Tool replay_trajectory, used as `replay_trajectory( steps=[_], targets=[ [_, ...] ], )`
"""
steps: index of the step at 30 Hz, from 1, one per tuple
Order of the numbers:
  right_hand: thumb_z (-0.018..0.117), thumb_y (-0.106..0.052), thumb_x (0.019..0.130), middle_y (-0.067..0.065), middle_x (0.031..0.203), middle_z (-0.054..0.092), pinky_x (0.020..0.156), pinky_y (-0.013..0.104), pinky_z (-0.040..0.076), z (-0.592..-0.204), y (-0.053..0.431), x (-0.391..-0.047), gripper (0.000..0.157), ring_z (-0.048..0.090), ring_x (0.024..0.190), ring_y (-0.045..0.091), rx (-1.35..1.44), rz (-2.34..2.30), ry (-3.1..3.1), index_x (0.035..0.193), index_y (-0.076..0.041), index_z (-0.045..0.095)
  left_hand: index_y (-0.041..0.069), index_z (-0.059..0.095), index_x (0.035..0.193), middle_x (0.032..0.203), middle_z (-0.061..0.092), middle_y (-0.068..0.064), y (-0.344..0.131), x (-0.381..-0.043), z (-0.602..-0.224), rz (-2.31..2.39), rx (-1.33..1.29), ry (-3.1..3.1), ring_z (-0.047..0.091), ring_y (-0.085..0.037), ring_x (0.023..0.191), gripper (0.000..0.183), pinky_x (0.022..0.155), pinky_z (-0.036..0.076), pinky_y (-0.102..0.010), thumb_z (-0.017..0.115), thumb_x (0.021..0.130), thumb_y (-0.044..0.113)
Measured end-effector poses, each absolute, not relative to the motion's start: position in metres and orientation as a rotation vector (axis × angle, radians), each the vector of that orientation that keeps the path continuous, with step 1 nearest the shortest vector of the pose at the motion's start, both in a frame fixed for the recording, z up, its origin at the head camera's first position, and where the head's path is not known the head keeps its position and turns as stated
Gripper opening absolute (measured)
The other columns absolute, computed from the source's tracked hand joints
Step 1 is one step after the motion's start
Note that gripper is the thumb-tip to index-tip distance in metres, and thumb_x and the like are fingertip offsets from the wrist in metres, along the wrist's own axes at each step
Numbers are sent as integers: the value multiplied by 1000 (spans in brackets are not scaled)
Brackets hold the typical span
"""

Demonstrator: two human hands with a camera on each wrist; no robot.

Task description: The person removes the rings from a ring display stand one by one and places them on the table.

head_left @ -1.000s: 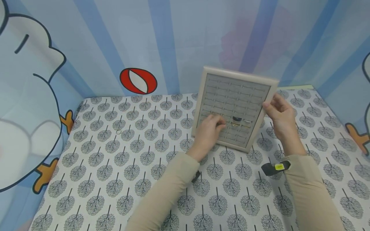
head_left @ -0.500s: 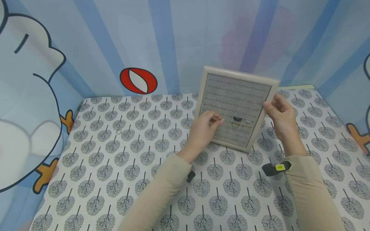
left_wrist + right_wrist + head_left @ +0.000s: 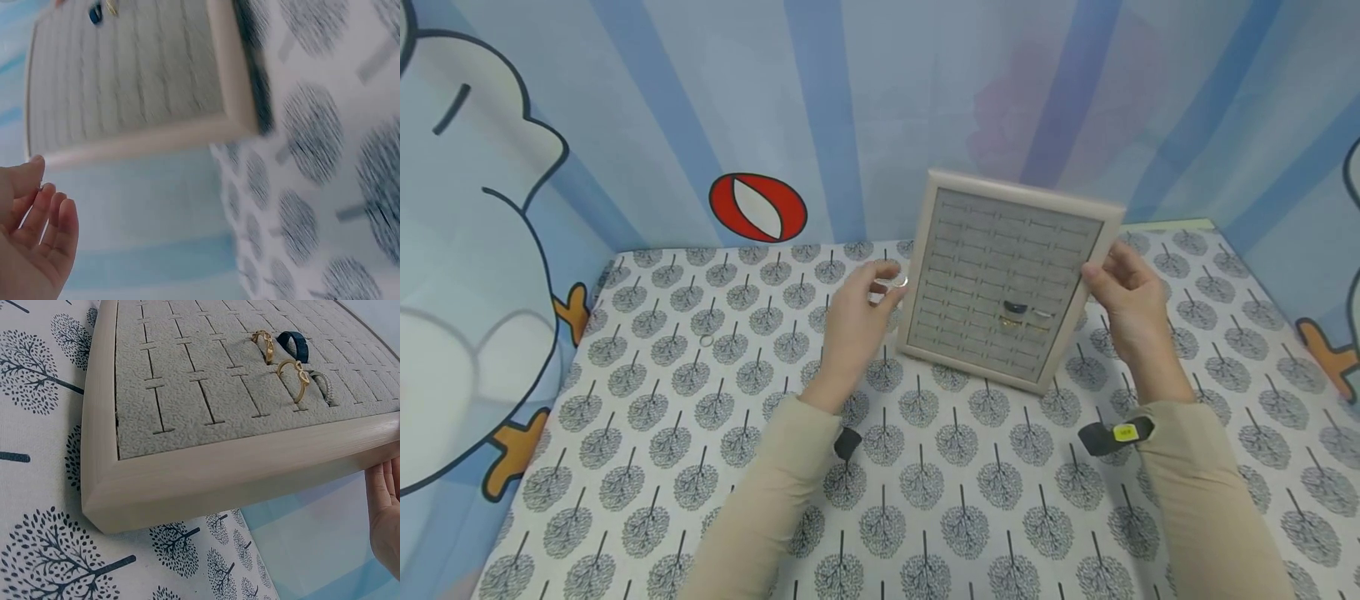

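My right hand (image 3: pixel 1131 308) grips the right edge of a ring display board (image 3: pixel 985 242) with a pale frame and grey slotted lining, tilted upright above the cloth. In its slots, in the right wrist view, sit a dark blue ring (image 3: pixel 294 347), a gold chain-like ring (image 3: pixel 265 345), a gold ring with an open heart shape (image 3: pixel 301 378) and a silver ring (image 3: pixel 324 386). Just left of the board, my left hand (image 3: pixel 853 325) pinches a small silver ring (image 3: pixel 902 282) between thumb and fingers. Another thin ring (image 3: pixel 707 340) lies on the cloth at the left.
A white cloth (image 3: pixel 917 450) with a dark tree print covers the table. Behind it hangs a blue striped curtain (image 3: pixel 887 108) with cartoon figures. Dark straps, one with a yellow label (image 3: pixel 1125 432), sit at the wrists.
My left hand has come away from the front of the board and moved left past its edge, with the silver ring now showing at the fingertips. Right hand and board stay nearly still.
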State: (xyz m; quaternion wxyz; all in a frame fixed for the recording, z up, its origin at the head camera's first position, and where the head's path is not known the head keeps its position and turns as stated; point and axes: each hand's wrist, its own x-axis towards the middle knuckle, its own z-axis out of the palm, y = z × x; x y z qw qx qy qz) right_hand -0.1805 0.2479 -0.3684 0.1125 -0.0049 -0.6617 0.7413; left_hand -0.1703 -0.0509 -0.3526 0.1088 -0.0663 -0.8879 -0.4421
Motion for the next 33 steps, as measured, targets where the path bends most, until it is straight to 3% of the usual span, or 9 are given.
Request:
replay_trajectory(
  steps=[12,23,33],
  targets=[
    [67,-13,87,-13,106,64,85,8,48,-367,250,-181,48,58,97,2,-25,2182,-1951,132,-17,53,6,58,122,119,58,-13,-119,-190,-383,-1232,177,-2595,54,-28,112,33,93,48,-41,60,92,20],
    [68,-13,86,-14,101,65,85,8,48,-368,249,-181,46,58,97,2,-44,2165,-1960,130,-18,55,3,57,124,123,56,-17,-171,-193,-408,-1117,363,-2603,52,-31,112,32,87,48,-44,57,94,13],
    [69,-14,86,-14,102,64,85,8,48,-367,249,-181,47,59,96,2,-60,2146,-1983,131,-18,54,4,56,127,128,57,-17,-209,-192,-424,-946,555,-2715,53,-34,114,33,91,47,-47,52,96,14]
  ],
)
